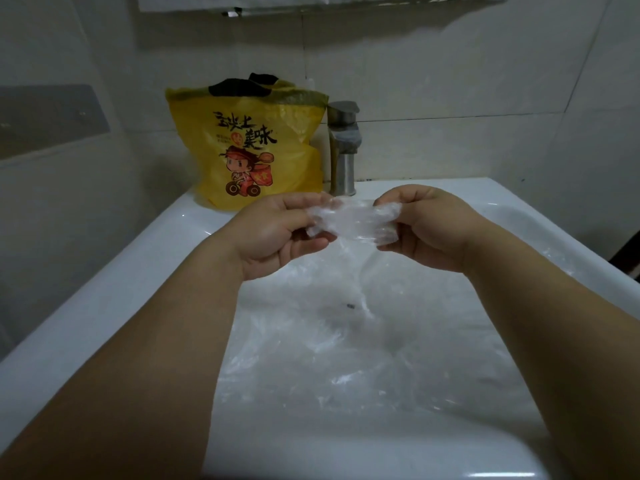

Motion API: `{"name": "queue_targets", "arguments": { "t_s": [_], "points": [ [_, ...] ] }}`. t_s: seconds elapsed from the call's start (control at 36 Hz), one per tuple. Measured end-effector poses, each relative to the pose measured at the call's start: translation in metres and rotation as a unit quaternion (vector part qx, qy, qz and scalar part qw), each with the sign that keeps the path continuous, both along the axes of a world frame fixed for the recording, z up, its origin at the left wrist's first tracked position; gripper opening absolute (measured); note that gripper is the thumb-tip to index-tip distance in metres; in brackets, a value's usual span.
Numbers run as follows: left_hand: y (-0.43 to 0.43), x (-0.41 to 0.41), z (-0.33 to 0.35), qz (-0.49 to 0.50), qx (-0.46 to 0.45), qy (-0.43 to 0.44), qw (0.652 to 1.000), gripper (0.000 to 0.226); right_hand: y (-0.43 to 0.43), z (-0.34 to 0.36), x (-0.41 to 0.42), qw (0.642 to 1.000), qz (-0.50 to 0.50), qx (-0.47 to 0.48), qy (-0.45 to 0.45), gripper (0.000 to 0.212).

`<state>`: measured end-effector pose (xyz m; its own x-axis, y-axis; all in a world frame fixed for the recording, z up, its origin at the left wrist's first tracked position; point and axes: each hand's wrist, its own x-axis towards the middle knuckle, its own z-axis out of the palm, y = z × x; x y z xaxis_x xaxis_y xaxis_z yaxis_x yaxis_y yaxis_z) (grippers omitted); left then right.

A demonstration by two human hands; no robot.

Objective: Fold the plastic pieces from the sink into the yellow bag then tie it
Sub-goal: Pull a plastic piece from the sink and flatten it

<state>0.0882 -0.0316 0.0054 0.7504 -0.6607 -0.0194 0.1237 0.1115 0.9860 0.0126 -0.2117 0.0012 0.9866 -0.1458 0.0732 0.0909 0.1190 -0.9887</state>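
Note:
A clear, crumpled plastic piece (pixel 353 221) is stretched between my two hands above the sink. My left hand (pixel 277 233) pinches its left end and my right hand (pixel 426 226) pinches its right end; a thin tail of it hangs down toward the basin. Several more clear plastic pieces (pixel 329 341) lie spread in the white sink (pixel 104 306). The yellow bag (pixel 256 147), printed with a cartoon figure and black characters, stands upright on the sink's back left ledge, its mouth open, something black showing at the top.
A steel faucet (pixel 343 147) rises just right of the bag at the back rim. Tiled walls close in behind and to the left. A grey plate (pixel 48 116) is fixed to the left wall.

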Motion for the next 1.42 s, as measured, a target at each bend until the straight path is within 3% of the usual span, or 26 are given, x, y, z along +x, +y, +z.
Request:
{"name": "queue_targets", "arguments": {
  "t_s": [0.08, 0.19, 0.39, 0.53, 0.58, 0.72, 0.81, 0.89, 0.97, 1.06, 1.19, 1.33, 1.42],
  "points": [
    [-0.003, -0.001, -0.001, 0.039, 0.002, -0.029, 0.999, 0.026, 0.001, 0.004, -0.004, 0.995, 0.069, 0.069, 0.001, 0.020],
    [-0.007, -0.003, -0.004, 0.073, 0.039, -0.118, 0.990, 0.036, 0.003, 0.009, -0.010, 0.986, 0.090, 0.131, 0.044, 0.028],
    [-0.008, -0.004, -0.004, 0.094, 0.052, -0.158, 0.982, 0.040, 0.009, 0.008, -0.009, 0.994, 0.011, 0.069, 0.083, 0.014],
    [-0.005, -0.007, 0.001, 0.046, 0.009, -0.058, 0.997, 0.050, 0.010, 0.005, -0.007, 0.998, -0.033, 0.012, 0.057, 0.008],
    [-0.005, -0.004, 0.000, 0.057, 0.028, -0.057, 0.996, 0.052, 0.011, 0.004, -0.006, 0.998, -0.030, -0.014, 0.056, 0.015],
    [-0.007, -0.002, -0.008, 0.097, 0.119, -0.171, 0.973, 0.008, 0.014, 0.004, -0.007, 0.995, -0.020, -0.088, 0.050, 0.032],
    [-0.006, -0.001, -0.010, 0.089, 0.118, -0.181, 0.972, 0.014, 0.014, 0.004, -0.009, 0.991, -0.033, -0.121, 0.043, 0.042],
    [-0.005, 0.000, -0.009, 0.086, 0.111, -0.182, 0.973, 0.022, 0.013, 0.005, -0.009, 0.994, -0.040, -0.097, 0.041, 0.039],
    [-0.004, 0.001, -0.009, 0.092, 0.103, -0.187, 0.973, 0.027, 0.015, 0.007, -0.011, 0.998, -0.027, -0.035, 0.037, 0.013],
    [-0.005, 0.001, -0.010, 0.096, 0.104, -0.210, 0.967, 0.028, 0.015, 0.006, -0.008, 0.998, -0.032, -0.032, 0.046, 0.025],
    [-0.004, 0.001, -0.010, 0.093, 0.099, -0.222, 0.966, 0.026, 0.014, 0.004, -0.008, 0.998, -0.031, -0.022, 0.059, 0.010],
    [-0.004, 0.001, -0.009, 0.108, 0.111, -0.250, 0.956, 0.026, 0.011, 0.004, -0.007, 0.991, -0.030, -0.112, 0.060, 0.047],
    [-0.006, 0.003, -0.013, 0.124, 0.163, -0.330, 0.922, 0.031, 0.012, 0.000, -0.005, 0.970, -0.073, -0.229, 0.032, 0.052]
  ]
}}
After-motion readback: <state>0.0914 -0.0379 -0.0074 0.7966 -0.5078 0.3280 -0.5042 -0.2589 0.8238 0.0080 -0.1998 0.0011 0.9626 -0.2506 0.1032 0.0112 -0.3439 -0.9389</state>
